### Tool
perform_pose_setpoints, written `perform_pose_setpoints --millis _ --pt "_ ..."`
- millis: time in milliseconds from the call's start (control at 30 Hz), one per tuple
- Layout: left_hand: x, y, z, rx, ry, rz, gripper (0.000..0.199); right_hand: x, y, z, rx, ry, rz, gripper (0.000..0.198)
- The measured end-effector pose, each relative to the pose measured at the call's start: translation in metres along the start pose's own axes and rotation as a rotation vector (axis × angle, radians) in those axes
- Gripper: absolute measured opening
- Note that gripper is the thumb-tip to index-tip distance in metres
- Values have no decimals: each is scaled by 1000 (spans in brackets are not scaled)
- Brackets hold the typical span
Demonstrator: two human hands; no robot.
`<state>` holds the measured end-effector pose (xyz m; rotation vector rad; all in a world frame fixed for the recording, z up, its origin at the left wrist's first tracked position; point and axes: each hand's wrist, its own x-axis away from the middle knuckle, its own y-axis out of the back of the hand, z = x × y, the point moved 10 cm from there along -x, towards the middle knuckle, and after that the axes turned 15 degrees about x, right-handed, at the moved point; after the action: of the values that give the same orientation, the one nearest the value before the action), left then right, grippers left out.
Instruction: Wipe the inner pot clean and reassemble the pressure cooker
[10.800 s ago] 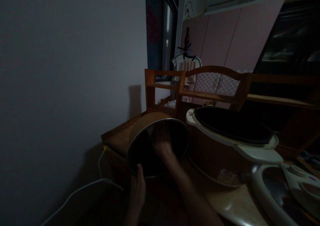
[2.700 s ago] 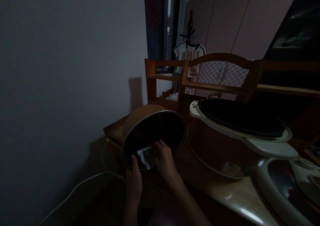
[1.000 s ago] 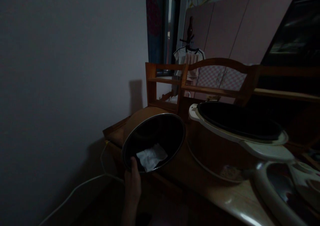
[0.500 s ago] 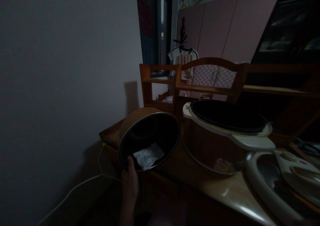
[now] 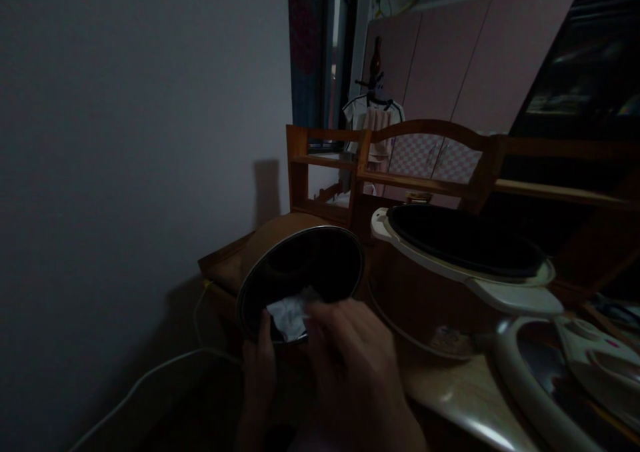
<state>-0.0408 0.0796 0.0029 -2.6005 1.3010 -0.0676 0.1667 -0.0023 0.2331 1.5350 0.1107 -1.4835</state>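
An inner pot (image 5: 280, 239) lies tilted on its side, its dark opening towards me. My left hand (image 5: 260, 359) grips its lower left rim, thumb inside and fingers underneath. Within the pot, near the lower rim, is a crumpled white tissue (image 5: 287, 317). My right hand (image 5: 360, 359) reaches over the front of the rim, its fingers closed at the right side of the tissue and somewhat blurred. The fingertips appear to pinch it, and the hand hides part of it.
A large cooker body (image 5: 425, 292) with pale handles stands right of the pot. Its lid (image 5: 565, 372) lies at the front right. Behind them rises a wooden shelf rack (image 5: 425, 182). A white cable (image 5: 150, 375) hangs at the left, near the wall (image 5: 150, 139).
My right hand has come in from below right and reached the tissue in the pot. My left hand keeps its grip on the rim. The view has shifted slightly.
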Motion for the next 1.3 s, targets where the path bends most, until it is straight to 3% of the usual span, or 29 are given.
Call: perform_pose_setpoints --millis 133,233,533,800,1033,1300 --pt "3 -2 -5 82 51 -45 58 20 -126 -35 99 -131 388 52" --pt "5 -10 -13 101 99 -31 55 40 -166 -42 141 -129 473 53" --pt "12 -8 -23 93 108 -96 55 54 -166 -55 151 -164 481 44" --pt "9 -2 -7 16 180 -89 54 59 -165 -55 138 -150 462 44" --pt "8 -10 -25 97 61 -37 55 63 -162 -56 123 -161 472 47" --pt "7 -3 -9 52 155 -74 63 68 -150 -55 61 -146 548 49"
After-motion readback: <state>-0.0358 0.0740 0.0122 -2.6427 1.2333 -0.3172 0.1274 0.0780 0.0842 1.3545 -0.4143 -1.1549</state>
